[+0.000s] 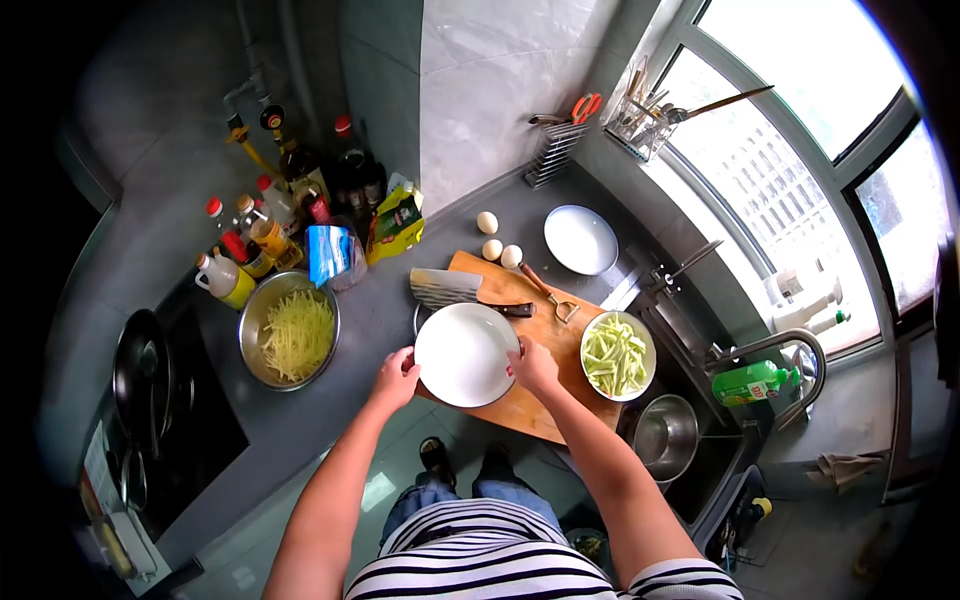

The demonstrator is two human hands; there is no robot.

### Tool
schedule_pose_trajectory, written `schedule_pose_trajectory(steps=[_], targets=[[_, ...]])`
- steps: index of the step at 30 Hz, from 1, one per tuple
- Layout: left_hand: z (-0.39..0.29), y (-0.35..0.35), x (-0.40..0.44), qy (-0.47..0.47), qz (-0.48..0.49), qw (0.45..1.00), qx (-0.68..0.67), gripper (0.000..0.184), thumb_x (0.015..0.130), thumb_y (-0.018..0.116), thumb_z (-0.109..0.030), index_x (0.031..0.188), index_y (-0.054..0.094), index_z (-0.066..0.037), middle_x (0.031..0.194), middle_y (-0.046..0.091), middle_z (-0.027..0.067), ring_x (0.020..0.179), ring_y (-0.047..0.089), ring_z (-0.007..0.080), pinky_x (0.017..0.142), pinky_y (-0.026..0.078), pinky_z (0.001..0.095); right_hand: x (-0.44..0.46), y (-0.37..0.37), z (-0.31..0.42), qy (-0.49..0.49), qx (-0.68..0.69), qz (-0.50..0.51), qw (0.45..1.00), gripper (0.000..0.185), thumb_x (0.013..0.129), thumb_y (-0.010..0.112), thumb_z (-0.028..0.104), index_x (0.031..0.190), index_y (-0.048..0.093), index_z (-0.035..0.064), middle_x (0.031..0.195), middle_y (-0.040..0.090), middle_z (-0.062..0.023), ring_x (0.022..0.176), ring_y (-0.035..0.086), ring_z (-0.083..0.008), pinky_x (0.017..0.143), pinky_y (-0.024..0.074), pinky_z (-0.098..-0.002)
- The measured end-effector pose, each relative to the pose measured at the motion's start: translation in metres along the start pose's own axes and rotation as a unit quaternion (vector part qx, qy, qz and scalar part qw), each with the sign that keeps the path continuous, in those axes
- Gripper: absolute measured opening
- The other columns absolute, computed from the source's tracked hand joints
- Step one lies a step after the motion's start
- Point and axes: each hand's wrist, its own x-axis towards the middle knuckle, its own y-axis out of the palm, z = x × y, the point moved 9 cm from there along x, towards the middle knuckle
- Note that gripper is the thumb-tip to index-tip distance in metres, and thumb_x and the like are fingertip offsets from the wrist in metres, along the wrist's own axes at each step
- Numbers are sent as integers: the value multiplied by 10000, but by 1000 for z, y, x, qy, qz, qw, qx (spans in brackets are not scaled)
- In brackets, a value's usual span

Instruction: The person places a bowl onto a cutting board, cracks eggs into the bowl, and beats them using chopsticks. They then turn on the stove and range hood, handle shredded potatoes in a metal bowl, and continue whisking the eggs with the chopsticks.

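A white bowl (463,355) is held between my two hands above the front of the wooden cutting board (565,385). My left hand (398,380) grips its left rim, and my right hand (534,364) has the right rim. Its inside is bare white. Just behind it a cleaver (447,287) lies with its black handle pointing right. A peeler (552,296) with a brown handle rests farther back on the board. To the right of my right hand stands a white bowl of cut green vegetable strips (614,356).
Three eggs (491,250) and a white plate (581,240) sit at the back. At left are a metal bowl of pale shreds (298,330), several bottles (265,230) and a black wok (143,375). The sink at right holds a metal pot (666,438); a green soap bottle (748,384) stands beyond.
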Motion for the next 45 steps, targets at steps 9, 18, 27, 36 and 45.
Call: schedule_pose_trajectory(steps=[9,18,27,36,45], targets=[[-66,-13,32,100,-47,993,-51,314,823,607,-86,1133,588,-37,967,602,123,735,615,210,698,514,325,92,-61,56,-141,-109,-168,970,544,761,705,286,1243,498,142,1117,554,-95,1072,520,-309,874,426,-442],[-72,-8,45,63,-61,992,-90,271,848,580,-70,1117,606,-46,1013,626,94,844,619,184,720,505,285,191,-43,59,-31,-195,-70,978,647,755,661,446,1318,459,200,1174,590,-78,1147,484,-266,966,306,-474],[-67,-13,38,97,-101,990,-22,399,808,610,-32,1200,564,-92,1139,575,92,1010,573,234,807,479,331,174,-73,72,-159,79,-176,968,477,764,665,217,1217,519,189,976,617,-103,990,535,-278,872,399,-443],[-55,5,21,147,-66,987,-5,574,770,631,-48,1314,447,-62,1196,532,185,1108,510,377,946,420,416,16,-12,31,38,574,184,797,420,900,562,127,1301,436,127,1024,588,-63,771,644,-168,600,536,-265],[-34,17,13,149,4,988,38,730,797,544,18,1454,264,-132,1326,470,213,1188,477,385,1011,389,408,-74,-68,70,-309,14,-96,946,399,788,678,148,1167,557,126,1133,583,-78,937,614,-301,732,518,-356]])
